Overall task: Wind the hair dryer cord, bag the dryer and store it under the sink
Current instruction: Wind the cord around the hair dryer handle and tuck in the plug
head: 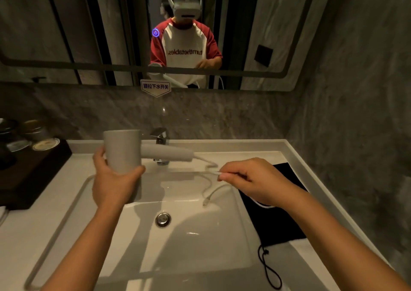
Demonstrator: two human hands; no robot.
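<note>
I hold the hair dryer (124, 151) over the sink (200, 235), my left hand (111, 179) wrapped around its barrel. My right hand (251, 179) pinches its cord (211, 172). The black bag (275, 212) lies flat on the counter beside the basin.

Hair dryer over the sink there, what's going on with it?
A person is holding the hair dryer by its barrel in the left hand above the sink. The right hand pinches the white cord, which hangs in loose loops with its end dangling over the basin, so winding is not finished. The black drawstring bag lies flat on the counter to the right of the basin, with the dryer not yet in it.
</note>
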